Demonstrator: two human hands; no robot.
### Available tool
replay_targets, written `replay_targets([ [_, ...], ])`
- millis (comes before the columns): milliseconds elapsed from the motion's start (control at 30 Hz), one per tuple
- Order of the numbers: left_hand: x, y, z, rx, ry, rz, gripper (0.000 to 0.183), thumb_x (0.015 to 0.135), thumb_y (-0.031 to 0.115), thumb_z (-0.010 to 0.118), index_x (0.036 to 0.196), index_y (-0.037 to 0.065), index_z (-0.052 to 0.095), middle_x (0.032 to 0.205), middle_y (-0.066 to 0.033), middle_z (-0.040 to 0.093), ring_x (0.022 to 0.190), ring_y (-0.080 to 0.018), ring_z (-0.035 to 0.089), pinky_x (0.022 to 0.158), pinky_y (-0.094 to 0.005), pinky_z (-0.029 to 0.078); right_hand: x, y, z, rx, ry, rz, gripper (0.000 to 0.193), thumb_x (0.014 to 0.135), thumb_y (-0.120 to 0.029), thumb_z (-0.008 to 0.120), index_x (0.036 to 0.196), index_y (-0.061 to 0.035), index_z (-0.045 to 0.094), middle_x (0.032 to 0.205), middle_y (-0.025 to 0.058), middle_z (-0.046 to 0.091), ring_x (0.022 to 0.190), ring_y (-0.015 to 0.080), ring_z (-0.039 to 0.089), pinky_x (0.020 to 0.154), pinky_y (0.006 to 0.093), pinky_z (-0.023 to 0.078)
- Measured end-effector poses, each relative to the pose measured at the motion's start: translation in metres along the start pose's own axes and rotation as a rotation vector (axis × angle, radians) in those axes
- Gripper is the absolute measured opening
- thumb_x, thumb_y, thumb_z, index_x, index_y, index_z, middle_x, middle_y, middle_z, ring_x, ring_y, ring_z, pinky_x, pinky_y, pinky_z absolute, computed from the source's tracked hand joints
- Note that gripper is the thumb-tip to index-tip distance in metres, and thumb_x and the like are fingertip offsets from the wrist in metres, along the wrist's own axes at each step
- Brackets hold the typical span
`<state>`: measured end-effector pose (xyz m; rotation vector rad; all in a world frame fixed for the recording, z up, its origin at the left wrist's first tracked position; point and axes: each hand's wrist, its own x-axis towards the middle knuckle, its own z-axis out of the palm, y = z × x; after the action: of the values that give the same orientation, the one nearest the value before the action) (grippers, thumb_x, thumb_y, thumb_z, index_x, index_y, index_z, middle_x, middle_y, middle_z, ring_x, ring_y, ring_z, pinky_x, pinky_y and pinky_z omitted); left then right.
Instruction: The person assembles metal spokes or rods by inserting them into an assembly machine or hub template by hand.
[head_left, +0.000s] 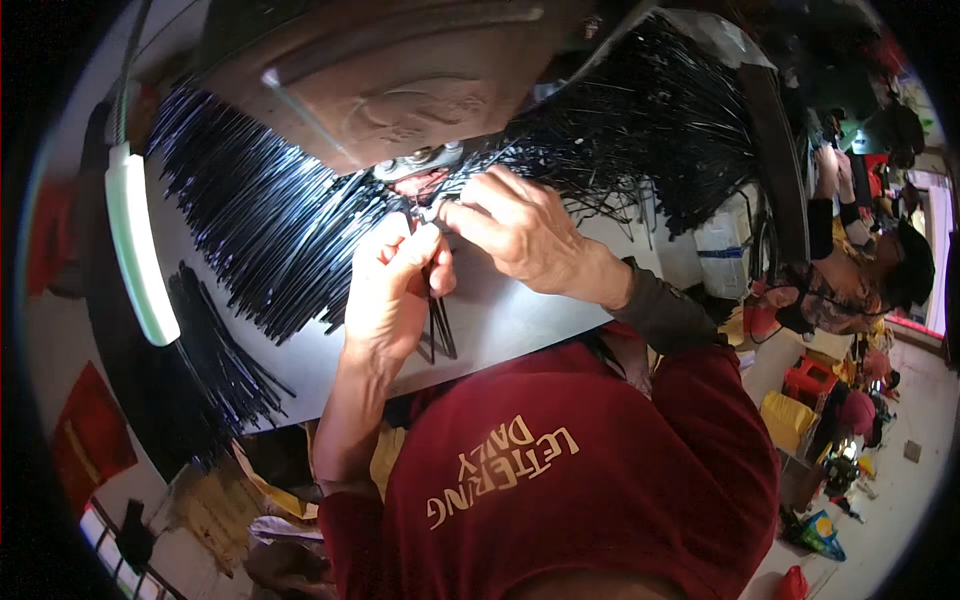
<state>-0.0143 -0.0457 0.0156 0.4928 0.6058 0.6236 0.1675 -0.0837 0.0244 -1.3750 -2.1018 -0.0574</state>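
Observation:
My left hand (388, 285) is closed in a pinch on a few thin black cables (441, 328), whose lower ends hang out below my fingers. My right hand (530, 238) comes in from the right with its fingers bent and thumb and forefinger pressed together, close to my left fingertips. What the right fingers grip is too small to make out. Both hands are just below the metal tooling (425, 160) of a large brown machine (400, 95). A reddish part (420, 184) shows under that tooling, beside the fingertips.
Thick heaps of black cables lie left (270, 220) and right (650, 120) on the pale worktable (520, 310). A smaller bundle (215, 350) rests at the left edge. A lit tube lamp (142, 245) stands left. Another person (850, 270) sits at the far right.

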Motion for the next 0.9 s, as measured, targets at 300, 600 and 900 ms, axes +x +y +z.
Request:
replay_targets([
  [300, 0.009, 0.008, -0.002, 0.139, 0.101, 0.153, 0.014, 0.087, 0.012, 0.063, 0.096, 0.001, 0.062, 0.077, -0.0040, 0.060, 0.061, -0.0091, 0.054, 0.054, -0.0210, 0.044, 0.019, 0.003, 0.011, 0.893, -0.024, 0.749, 0.014, 0.088, -0.010, 0.062, 0.093, 0.0024, 0.066, 0.074, 0.0057, 0.065, 0.063, 0.0078, 0.061, 0.055, 0.0214, 0.050],
  [600, 0.024, 0.016, 0.002, 0.657, 0.172, 0.433, 0.011, 0.085, 0.007, 0.058, 0.091, -0.002, 0.060, 0.061, 0.0000, 0.055, 0.049, -0.0040, 0.049, 0.044, -0.0202, 0.039, 0.029, -0.002, 0.015, 0.830, -0.003, 0.799, 0.013, 0.088, -0.012, 0.062, 0.089, -0.0004, 0.068, 0.061, 0.0014, 0.061, 0.052, 0.0044, 0.055, 0.047, 0.0184, 0.043],
  [900, 0.030, 0.014, -0.001, 0.624, 0.137, 0.473, 0.025, 0.081, 0.006, 0.055, 0.105, -0.002, 0.057, 0.060, 0.0005, 0.054, 0.048, -0.0026, 0.042, 0.045, -0.0191, 0.035, 0.029, 0.002, 0.020, 0.803, -0.057, 0.813, 0.015, 0.088, -0.015, 0.062, 0.089, -0.0011, 0.068, 0.059, 0.0016, 0.060, 0.050, 0.0038, 0.053, 0.044, 0.0188, 0.040],
])
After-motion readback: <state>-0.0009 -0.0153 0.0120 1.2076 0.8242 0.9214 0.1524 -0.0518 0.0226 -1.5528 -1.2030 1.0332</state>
